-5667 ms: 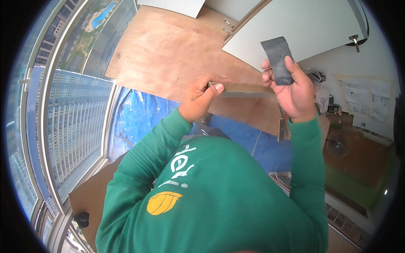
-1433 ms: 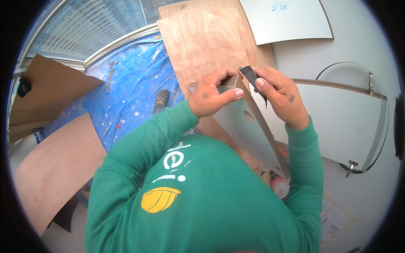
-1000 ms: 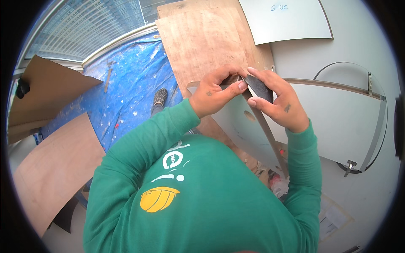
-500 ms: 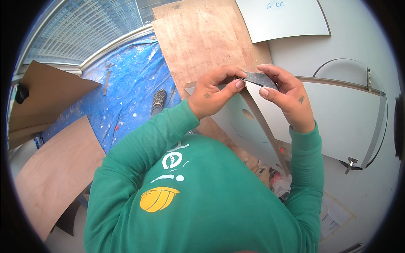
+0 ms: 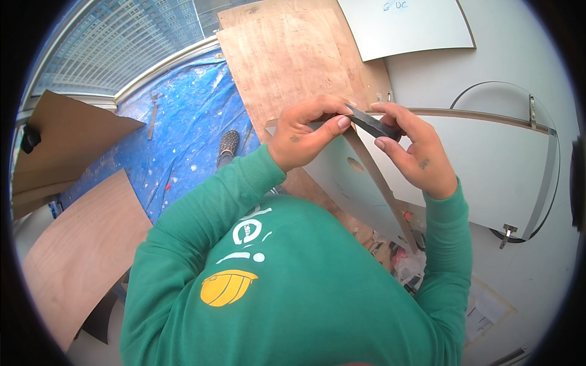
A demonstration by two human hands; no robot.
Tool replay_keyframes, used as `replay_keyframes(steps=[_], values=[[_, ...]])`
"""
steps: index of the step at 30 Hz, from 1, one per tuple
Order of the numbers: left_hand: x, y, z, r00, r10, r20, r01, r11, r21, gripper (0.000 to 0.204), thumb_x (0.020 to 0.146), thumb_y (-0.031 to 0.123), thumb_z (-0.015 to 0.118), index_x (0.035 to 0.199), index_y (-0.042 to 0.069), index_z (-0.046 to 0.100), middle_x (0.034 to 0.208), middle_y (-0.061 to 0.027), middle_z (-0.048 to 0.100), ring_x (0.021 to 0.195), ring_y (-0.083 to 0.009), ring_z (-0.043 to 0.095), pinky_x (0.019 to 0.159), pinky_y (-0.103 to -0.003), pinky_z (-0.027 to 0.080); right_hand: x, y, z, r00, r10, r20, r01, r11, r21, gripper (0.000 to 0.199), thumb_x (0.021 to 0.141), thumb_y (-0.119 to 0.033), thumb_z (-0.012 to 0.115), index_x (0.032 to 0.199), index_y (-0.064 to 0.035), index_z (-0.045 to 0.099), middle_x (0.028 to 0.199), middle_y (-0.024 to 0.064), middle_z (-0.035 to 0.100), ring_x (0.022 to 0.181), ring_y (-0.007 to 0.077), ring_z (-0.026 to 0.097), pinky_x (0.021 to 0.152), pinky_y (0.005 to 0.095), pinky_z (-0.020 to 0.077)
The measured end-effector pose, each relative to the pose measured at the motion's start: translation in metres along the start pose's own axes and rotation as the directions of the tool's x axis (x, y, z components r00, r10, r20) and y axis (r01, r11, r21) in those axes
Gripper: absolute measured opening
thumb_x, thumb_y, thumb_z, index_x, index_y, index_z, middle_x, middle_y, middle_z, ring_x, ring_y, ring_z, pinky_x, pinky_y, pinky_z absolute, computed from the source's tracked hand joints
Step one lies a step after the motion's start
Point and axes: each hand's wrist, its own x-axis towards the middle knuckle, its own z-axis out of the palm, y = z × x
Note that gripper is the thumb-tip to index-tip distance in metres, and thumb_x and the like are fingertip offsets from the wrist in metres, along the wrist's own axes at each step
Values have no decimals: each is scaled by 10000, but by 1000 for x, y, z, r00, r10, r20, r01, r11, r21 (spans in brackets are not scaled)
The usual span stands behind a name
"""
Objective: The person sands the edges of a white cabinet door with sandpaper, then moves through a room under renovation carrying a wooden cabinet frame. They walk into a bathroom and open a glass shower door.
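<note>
A flat, dark grey piece, its exact kind unclear, spans the gap between my hands. My left hand is closed at the top corner of a white panel, thumb and index finger pinching the piece's left end. My right hand grips the other end between thumb and fingers. The panel stands on edge, tilted, with a brown edge and an oval hole in its face. Some of the left fingers are hidden behind the panel's corner.
Right of my hands is another white panel with metal hinges and a thin, dark looped strip. Plywood sheets lie ahead. Blue sheeting covers the floor at left, near a brown board and a curved wooden sheet.
The dark grey piece has turned to slope more steeply down to the right and shows a narrower face. My right hand has shifted slightly lower; my left keeps its pinch.
</note>
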Motion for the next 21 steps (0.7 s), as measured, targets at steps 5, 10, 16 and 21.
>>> replay_keyframes(steps=[5,10,16,21], values=[[2,-2,0,1000,-17,8,17,1000,-4,141,984,58,662,1116,15,688,1155,-86,700,1054,-144,639,917,-305,521,9,3,14,1000,-5,-19,4,999,-33,323,918,-187,690,1173,7,650,982,143,659,859,251,648,805,357,517],[4,-1,-1,1000,-24,13,24,999,-22,189,970,88,690,1136,-2,675,1097,-62,694,1017,-130,644,902,-299,540,19,-8,19,973,230,-23,-224,963,151,292,936,-221,695,1105,12,647,880,79,654,801,171,604,754,315,498],[2,0,-4,997,-71,-10,72,993,89,306,996,229,678,1237,44,641,1090,-46,672,1042,-121,619,923,-296,514,15,4,18,934,344,-96,-276,866,417,165,925,-183,723,920,-36,649,824,-26,605,746,71,522,671,238,434],[-1,-10,-9,983,-185,8,185,983,-18,362,1056,317,565,1283,43,631,1089,-32,667,1021,-111,596,904,-278,495,10,-5,31,925,288,-248,-194,919,343,144,917,-126,724,852,-36,633,781,-28,563,705,63,487,626,236,408]])
